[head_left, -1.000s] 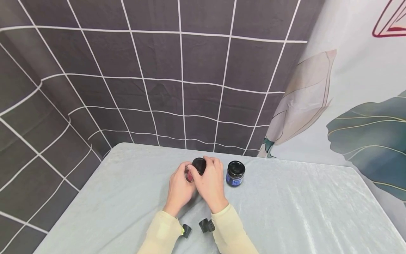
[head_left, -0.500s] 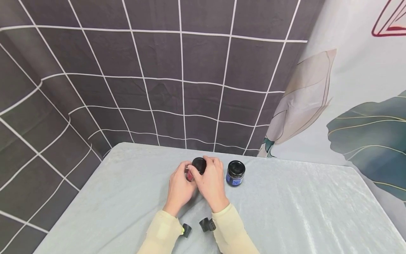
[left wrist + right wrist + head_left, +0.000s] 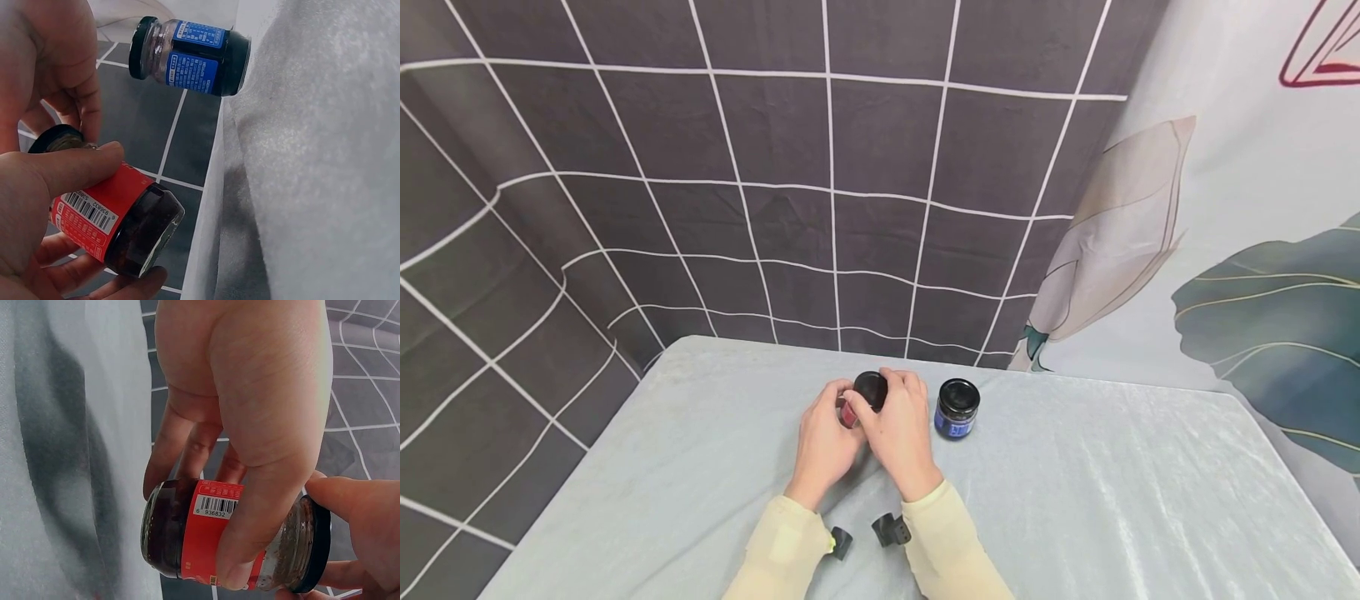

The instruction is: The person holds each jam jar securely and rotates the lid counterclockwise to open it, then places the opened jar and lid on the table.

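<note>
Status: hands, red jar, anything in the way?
Left hand around red jar, right hand gripping its lid. Red jar tilted, lid on. Blue jar upright beside right hand, apart, likely not blocking.

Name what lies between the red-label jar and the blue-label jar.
The right hand, then a narrow strip of bare cloth, as the head view shows.

Red-labelled jar [image 3: 128, 219] with black lid [image 3: 871, 388] and black-and-white barcode [image 3: 89, 211]. Blue-labelled jar [image 3: 957, 411], white print [image 3: 191, 72], black lid. Pale grey desk [image 3: 1112, 467]. Dark grey cloth [image 3: 775, 133] with white grid [image 3: 827, 78]; white curtain [image 3: 1232, 183] printed with beige and blue-green leaves [image 3: 1285, 312]. Cream sleeves [image 3: 951, 542].
</note>
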Demonstrator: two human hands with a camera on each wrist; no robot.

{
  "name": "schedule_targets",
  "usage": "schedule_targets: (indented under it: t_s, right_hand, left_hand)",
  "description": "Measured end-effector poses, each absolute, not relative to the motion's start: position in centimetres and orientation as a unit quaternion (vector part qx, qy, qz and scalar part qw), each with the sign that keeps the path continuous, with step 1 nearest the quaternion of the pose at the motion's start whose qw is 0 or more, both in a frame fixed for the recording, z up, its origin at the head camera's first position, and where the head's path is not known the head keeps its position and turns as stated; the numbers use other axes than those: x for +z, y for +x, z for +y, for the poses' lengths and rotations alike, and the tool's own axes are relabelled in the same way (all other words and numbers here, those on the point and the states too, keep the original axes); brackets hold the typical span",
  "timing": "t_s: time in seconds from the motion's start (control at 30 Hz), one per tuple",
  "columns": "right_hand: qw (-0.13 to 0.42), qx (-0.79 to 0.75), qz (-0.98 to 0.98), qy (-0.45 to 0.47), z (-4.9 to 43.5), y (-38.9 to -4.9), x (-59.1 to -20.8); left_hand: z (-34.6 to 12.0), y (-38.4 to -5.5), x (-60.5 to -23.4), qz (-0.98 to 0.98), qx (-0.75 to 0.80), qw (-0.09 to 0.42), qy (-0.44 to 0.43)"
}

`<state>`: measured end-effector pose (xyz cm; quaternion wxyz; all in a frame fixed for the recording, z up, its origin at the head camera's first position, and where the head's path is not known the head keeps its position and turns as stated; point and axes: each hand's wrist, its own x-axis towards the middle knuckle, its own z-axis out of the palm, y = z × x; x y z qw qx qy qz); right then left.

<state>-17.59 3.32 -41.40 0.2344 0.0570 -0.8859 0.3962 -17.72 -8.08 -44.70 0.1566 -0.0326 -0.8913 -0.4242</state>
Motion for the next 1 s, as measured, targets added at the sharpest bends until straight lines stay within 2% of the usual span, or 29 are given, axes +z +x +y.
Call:
schedule_targets:
  t_s: [1.0]
  right_hand:
    - [0.226,0.389,-0.891,0.058,3.26,-17.41,-41.2]
  left_hand:
    - [-8.25,-17.7,-44.43,-0.891,-0.424,0.155,-0.039]
